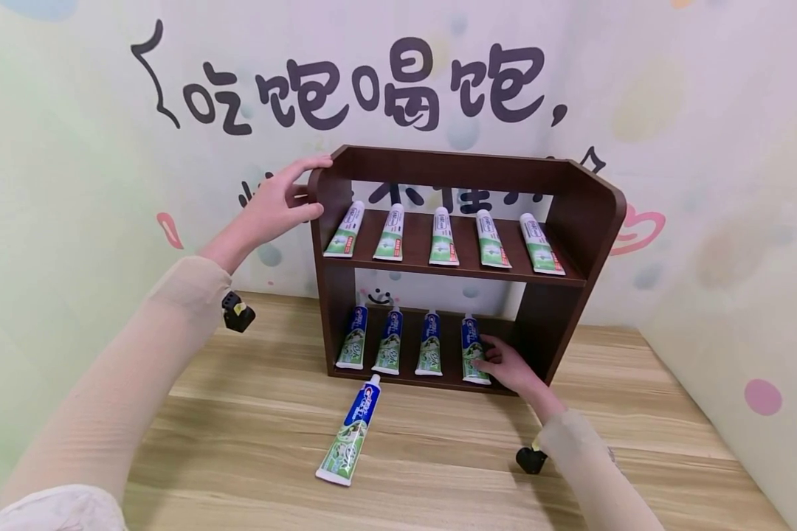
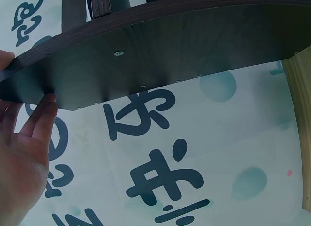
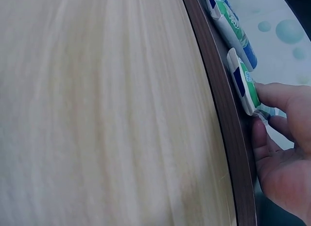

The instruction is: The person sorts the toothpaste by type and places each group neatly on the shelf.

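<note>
At the upper left corner of a dark brown two-tier shelf rack (image 1: 445, 270), my left hand (image 1: 282, 203) grips the side panel (image 2: 160, 56), its fingers on both faces of the edge. On the lower tier my right hand (image 1: 508, 366) holds the right-most blue-and-green toothpaste tube (image 1: 473, 343) by its side, thumb over the tube. The right wrist view shows this tube (image 3: 244, 85) lying by the shelf's front edge, other fingers beside it. Similar tubes (image 1: 389, 343) lie in a row to its left, caps toward the back.
Another blue-and-green toothpaste tube (image 1: 350, 435) lies slanted on the wood-grain table (image 1: 239, 442) before the rack. Several white-and-green tubes (image 1: 442, 240) line the upper tier. A printed wall (image 1: 73, 184) stands behind the rack, and another wall (image 1: 724, 295) rises on the right.
</note>
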### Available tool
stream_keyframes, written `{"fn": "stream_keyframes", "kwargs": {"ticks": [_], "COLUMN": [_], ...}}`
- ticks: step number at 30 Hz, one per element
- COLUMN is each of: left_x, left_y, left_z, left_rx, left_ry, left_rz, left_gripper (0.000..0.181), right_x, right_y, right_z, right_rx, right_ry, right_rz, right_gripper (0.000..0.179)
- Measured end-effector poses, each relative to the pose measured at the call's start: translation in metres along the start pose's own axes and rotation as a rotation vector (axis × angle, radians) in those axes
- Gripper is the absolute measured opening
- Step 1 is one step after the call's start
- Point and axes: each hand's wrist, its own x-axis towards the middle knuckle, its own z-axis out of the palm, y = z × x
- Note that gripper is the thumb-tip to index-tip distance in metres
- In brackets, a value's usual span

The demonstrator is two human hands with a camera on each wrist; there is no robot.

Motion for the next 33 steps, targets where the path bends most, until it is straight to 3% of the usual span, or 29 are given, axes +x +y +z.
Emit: {"fn": "stream_keyframes", "kwargs": {"ticks": [24,33], "left_x": [-0.0006,0.0009], "left_y": [0.0013,-0.0005], "left_z": [-0.0002,0.0002], "left_rx": [0.008,0.018], "left_ry": [0.001,0.005], "left_rz": [-0.001,0.01], "left_gripper": [0.061,0.061], "right_x": [-0.0008,-0.0007], "right_y": [-0.0004,0.0], "right_z": [0.0007,-0.0001], "right_rx": [0.03,0.014], "right_ry": [0.004,-0.015], "right_rz": [-0.021,0.014], "right_gripper": [0.066,0.066]}}
